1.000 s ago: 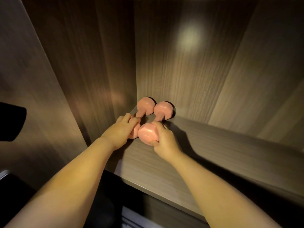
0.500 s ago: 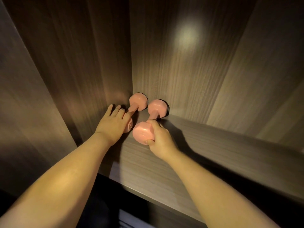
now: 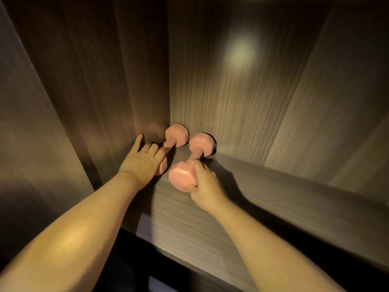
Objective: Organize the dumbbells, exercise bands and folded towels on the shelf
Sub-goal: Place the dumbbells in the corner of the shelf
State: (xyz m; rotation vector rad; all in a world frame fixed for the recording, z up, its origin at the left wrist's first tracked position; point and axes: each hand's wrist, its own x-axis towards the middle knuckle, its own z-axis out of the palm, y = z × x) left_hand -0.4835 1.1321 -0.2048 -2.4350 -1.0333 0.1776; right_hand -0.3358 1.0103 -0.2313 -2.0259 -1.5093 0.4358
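Seen from the head camera, the main risk is rolling. The 2 dumbbells lie side by side in the back left corner of the shelf board with their handles pointing at the back panel, and their rounded heads could turn sideways once the hands let go, knocking together or drifting out over the bare board. A push too far inward could also drive the far heads hard against the back panel, or pinch the left forefinger against the side panel, which it seems to touch. The left hand rests palm down on the near head of the left pink dumbbell, forefinger stretched out and the other fingers loosely bent over the head; none is seen wrapping beneath it. The right hand grips the near head of the right pink dumbbell, fingers curled over the top and thumb hooked at the lower front edge. Both forearms reach in from below, nearly straight. No exercise bands or towels are in view.
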